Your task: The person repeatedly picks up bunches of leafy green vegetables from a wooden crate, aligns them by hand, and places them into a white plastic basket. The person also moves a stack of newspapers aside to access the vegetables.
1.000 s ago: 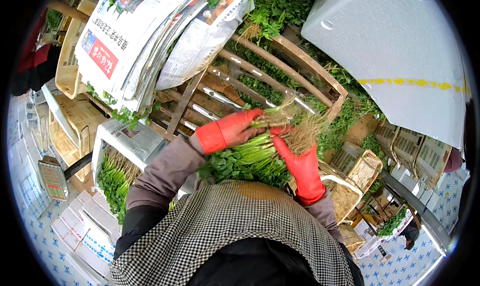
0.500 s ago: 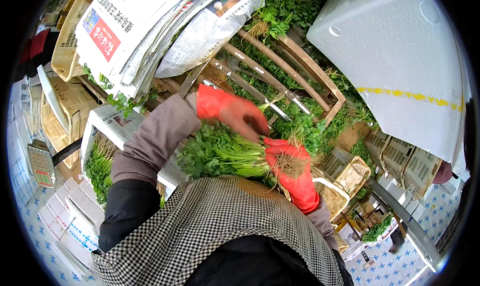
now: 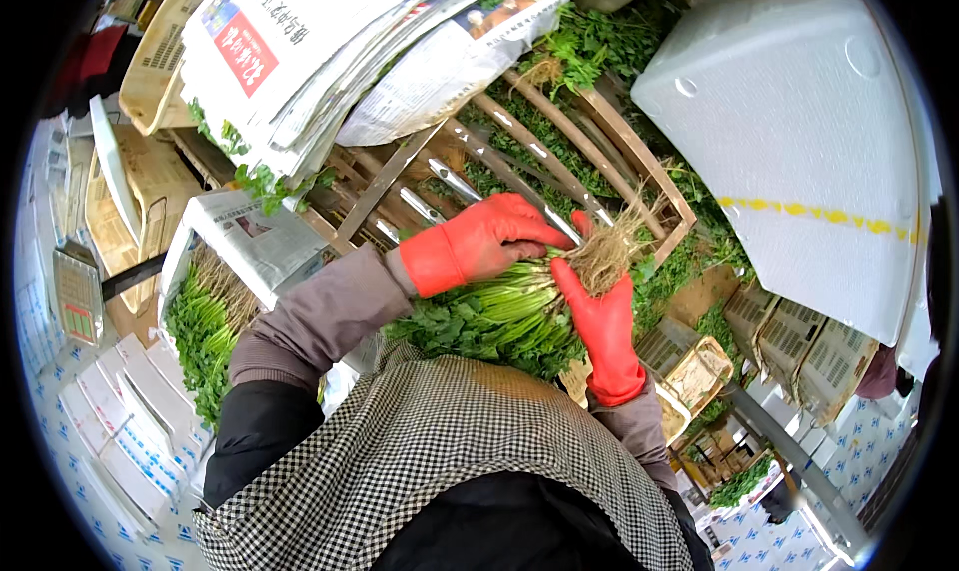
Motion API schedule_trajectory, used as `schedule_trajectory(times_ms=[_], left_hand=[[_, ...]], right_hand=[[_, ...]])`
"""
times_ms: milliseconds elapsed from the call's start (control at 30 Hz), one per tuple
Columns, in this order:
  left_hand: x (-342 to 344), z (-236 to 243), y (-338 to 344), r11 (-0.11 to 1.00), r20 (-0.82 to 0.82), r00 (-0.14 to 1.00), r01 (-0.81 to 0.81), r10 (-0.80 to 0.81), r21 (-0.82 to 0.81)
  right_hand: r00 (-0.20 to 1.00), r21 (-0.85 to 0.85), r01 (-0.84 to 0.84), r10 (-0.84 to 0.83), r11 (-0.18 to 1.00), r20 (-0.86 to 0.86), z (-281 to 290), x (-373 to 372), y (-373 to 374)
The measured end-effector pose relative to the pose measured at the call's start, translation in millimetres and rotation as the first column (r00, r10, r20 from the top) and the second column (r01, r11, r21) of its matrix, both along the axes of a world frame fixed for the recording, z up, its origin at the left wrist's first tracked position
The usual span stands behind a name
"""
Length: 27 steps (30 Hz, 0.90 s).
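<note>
A thick bunch of leafy greens (image 3: 499, 311) with long pale-green stems lies across my front, its leaves to the left and its tangled brown roots to the right. My left hand (image 3: 481, 245), in a red rubber glove, bends over the top of the stems near the root end, fingers closed on them. From the right, my right hand (image 3: 605, 329), in a matching glove, grips the bunch just below the roots, its thumb across the stems. Parts of both hands' fingers are hidden behind the bunch.
Just beyond my hands stands a slatted rack (image 3: 519, 151) with greens under it. A stack of newspapers (image 3: 300, 61) rests at the far left, a large white foam box (image 3: 779, 131) at the far right. More rooted greens (image 3: 205, 321) fill a newspaper-lined container at left. Plastic crates (image 3: 155, 191) stand around.
My left hand has come down and right onto the stems, after being blurred above them. My right hand and the root end have risen slightly, the roots now pointing up and right.
</note>
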<state>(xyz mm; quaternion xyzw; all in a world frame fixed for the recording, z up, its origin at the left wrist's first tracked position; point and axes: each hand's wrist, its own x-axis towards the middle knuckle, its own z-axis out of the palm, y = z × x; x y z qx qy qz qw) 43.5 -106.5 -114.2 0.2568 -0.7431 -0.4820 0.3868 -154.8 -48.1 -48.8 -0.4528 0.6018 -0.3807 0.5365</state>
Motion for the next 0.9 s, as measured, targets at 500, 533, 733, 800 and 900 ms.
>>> schedule_trajectory(times_ms=[500, 533, 733, 800, 900], left_hand=[[118.7, 110.8, 7.2, 0.544, -0.110, 0.538, -0.782, 0.836, 0.304], [121.1, 114.3, 13.8, 0.547, -0.132, 0.533, -0.787, 0.836, 0.286], [93.5, 92.7, 49.2, 1.000, -0.051, 0.999, 0.007, -0.008, -0.011], [78.3, 74.5, 60.8, 0.746, 0.061, 0.822, 0.479, -0.566, 0.463], [88.2, 42.0, 62.0, 0.380, -0.488, 0.682, 0.719, -0.545, 0.582]], right_hand=[[0.965, -0.269, -0.084, 0.010, 0.959, -0.264, 96.4, -21.4, -32.9], [0.869, -0.164, -0.374, 0.284, 0.913, -0.406, 96.4, -15.6, -25.4], [0.913, 0.517, -0.368, 0.404, 0.773, 0.047, 99.7, 26.6, 22.1], [0.964, 0.634, -0.241, 0.257, 0.735, 0.068, 90.0, 31.9, 19.5], [0.653, 0.536, -0.609, 0.754, 0.585, -0.080, 51.5, 25.6, -8.3]])
